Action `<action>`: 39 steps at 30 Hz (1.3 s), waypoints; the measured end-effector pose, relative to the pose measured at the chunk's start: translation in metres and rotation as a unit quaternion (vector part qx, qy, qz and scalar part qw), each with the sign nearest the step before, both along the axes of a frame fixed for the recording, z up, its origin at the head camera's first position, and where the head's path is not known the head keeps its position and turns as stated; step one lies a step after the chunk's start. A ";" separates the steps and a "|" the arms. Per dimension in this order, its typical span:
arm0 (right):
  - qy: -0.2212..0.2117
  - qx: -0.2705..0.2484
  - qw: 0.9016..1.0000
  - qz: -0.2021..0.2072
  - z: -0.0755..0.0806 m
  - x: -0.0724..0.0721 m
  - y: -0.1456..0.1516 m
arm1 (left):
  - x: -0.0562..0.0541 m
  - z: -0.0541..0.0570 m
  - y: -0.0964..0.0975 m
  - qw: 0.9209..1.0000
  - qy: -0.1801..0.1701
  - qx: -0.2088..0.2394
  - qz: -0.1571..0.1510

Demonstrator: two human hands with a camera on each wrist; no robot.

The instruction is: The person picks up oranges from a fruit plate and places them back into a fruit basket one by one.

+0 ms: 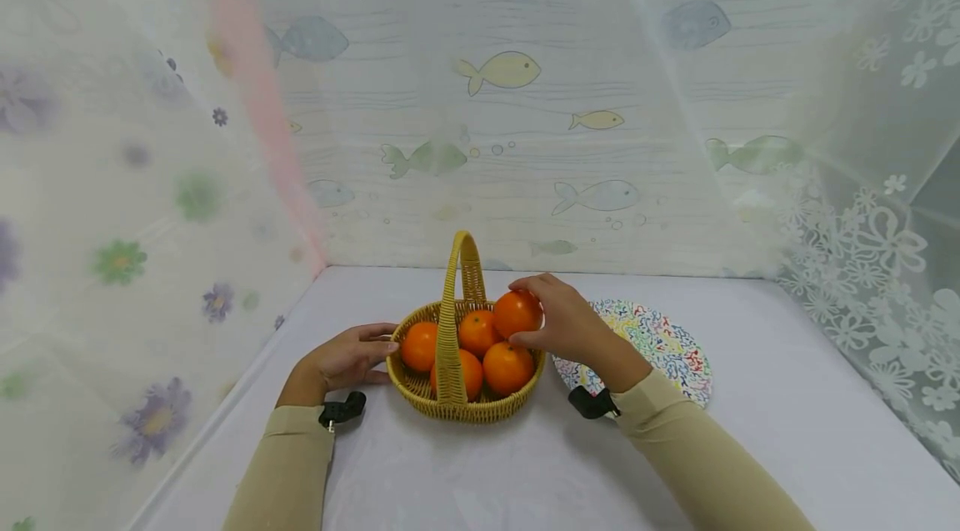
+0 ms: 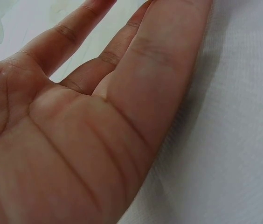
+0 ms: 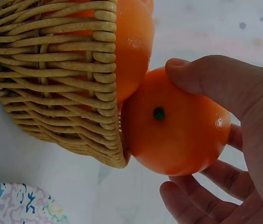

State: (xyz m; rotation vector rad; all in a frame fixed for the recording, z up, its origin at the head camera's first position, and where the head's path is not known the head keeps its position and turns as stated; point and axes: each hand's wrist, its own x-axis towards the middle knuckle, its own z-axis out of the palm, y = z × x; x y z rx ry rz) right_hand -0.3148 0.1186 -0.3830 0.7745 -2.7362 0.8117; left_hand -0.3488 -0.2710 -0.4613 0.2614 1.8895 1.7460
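My right hand (image 1: 566, 323) grips an orange (image 3: 178, 123) between thumb and fingers at the right rim of a yellow wicker basket (image 3: 52, 70). This orange has a small green stem spot and touches another one in the basket. Several oranges (image 1: 508, 368) lie inside, under the tall arched handle (image 1: 451, 348). At the basket's left side, my left hand (image 1: 348, 356) rests with spread, fairly straight fingers, one digit on the rim. In the left wrist view, the palm (image 2: 66, 140) and fingers show close up, the outer edge beside the white cloth; the basket is outside that view.
A round plate (image 1: 667, 339) with a multicoloured squiggle pattern lies right of the basket, partly behind the right hand and forearm. White cloth (image 1: 480, 481) covers the table. Curtains (image 1: 495, 139) printed with fish and flowers surround it at the back and sides.
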 end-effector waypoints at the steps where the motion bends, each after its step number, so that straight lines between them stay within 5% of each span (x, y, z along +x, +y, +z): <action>1: -0.003 0.000 1.000 0.000 0.000 0.000 -0.001 | 0.000 0.000 0.000 1.000 0.000 0.000 0.000; 39: -0.028 0.026 0.999 -0.013 -0.003 0.007 0.012 | -0.003 -0.001 0.000 1.000 0.005 -0.019 0.005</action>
